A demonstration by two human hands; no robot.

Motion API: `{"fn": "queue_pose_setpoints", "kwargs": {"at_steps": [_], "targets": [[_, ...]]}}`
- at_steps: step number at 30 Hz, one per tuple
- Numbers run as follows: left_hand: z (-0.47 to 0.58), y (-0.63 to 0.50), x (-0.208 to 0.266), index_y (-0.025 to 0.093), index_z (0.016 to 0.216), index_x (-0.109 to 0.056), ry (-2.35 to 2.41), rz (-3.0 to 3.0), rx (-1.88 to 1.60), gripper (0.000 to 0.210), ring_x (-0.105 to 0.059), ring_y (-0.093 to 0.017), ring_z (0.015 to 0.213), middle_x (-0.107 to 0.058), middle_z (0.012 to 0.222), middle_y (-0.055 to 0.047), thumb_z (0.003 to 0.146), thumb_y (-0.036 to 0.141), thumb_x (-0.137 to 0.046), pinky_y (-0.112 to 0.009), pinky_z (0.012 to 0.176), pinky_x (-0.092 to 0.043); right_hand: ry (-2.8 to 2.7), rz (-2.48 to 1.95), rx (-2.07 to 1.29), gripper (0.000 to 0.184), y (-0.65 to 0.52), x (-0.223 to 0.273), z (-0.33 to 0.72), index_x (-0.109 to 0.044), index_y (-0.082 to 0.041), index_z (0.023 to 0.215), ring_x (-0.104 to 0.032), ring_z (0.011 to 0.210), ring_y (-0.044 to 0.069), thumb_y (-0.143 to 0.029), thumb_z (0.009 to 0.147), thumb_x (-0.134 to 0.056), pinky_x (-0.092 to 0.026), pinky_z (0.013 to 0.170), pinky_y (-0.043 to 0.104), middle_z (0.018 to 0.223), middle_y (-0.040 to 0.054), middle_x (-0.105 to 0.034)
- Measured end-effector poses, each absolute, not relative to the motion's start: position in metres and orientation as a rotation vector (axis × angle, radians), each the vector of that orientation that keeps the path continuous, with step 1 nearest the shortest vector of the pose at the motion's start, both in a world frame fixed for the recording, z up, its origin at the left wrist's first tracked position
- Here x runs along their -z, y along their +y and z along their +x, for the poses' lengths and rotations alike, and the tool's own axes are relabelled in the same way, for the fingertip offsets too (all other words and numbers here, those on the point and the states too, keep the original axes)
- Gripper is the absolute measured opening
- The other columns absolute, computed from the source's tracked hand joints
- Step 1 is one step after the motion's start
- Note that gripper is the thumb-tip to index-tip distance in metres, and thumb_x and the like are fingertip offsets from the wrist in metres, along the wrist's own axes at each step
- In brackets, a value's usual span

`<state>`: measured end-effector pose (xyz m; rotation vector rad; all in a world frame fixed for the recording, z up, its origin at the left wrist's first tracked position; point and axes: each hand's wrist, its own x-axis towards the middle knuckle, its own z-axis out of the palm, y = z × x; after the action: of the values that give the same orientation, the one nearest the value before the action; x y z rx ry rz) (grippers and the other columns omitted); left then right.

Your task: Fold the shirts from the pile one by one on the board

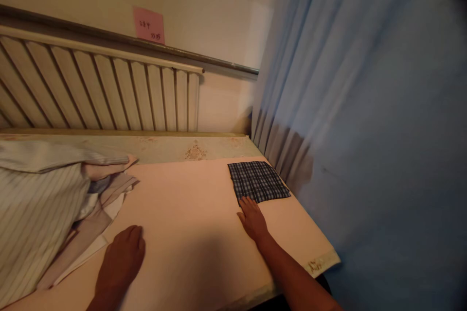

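Observation:
A dark blue plaid piece of fabric lies flat near the right end of a table spread with a pale pink sheet. My right hand rests palm down at its near left corner, fingers stretched out and the tips touching the cloth's edge. Over the sheet on the left is my left hand, its fingers curled in loosely; no object shows in it. Just left of that hand sits a loose heap of cloth, topped by a light striped fabric with grey and white pieces sticking out beneath.
A blue curtain hangs along the table's right edge. Behind the table are a white radiator and a wall with a pink note. A flowered table cover shows past the sheet's far edge.

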<state>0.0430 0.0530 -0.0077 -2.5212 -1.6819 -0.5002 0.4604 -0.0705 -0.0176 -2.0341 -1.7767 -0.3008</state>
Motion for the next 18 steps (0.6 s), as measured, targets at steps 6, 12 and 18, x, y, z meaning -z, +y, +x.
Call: {"fn": "queue_pose_setpoints", "kwargs": {"at_steps": [6, 12, 18], "targets": [[0.0431, 0.0529, 0.0078, 0.014, 0.118, -0.057, -1.657, -2.518, 0.52, 0.038, -0.051, -0.029, 0.114, -0.058, 0.125, -0.014, 0.09, 0.027, -0.036, -0.041, 0.088, -0.04, -1.773, -2.025, 0.327, 0.043, -0.0706, 0.0208, 0.4616, -0.052, -0.019, 0.134, -0.04, 0.135, 0.026, -0.028, 0.092, -0.05, -0.03, 0.114, 0.047, 0.14, 0.0085, -0.053], [0.0439, 0.0522, 0.0066, 0.013, 0.117, -0.057, -1.645, -2.507, 0.505, 0.037, -0.051, -0.029, 0.112, -0.058, 0.124, -0.014, 0.091, 0.026, -0.034, -0.04, 0.088, -0.04, -1.773, -2.028, 0.317, 0.043, -0.0706, 0.0213, 0.4619, -0.052, -0.019, 0.135, -0.04, 0.136, 0.026, -0.027, 0.092, -0.05, -0.03, 0.114, 0.047, 0.141, 0.008, -0.052], [0.0444, 0.051, 0.0041, 0.013, 0.117, -0.057, -1.65, -2.529, 0.513, 0.037, -0.051, -0.029, 0.111, -0.058, 0.123, -0.015, 0.091, 0.027, -0.035, -0.041, 0.088, -0.041, -1.775, -2.025, 0.332, 0.044, -0.0705, 0.0209, 0.462, -0.051, -0.02, 0.135, -0.04, 0.136, 0.025, -0.027, 0.092, -0.05, -0.031, 0.113, 0.047, 0.14, 0.0081, -0.053]]}}
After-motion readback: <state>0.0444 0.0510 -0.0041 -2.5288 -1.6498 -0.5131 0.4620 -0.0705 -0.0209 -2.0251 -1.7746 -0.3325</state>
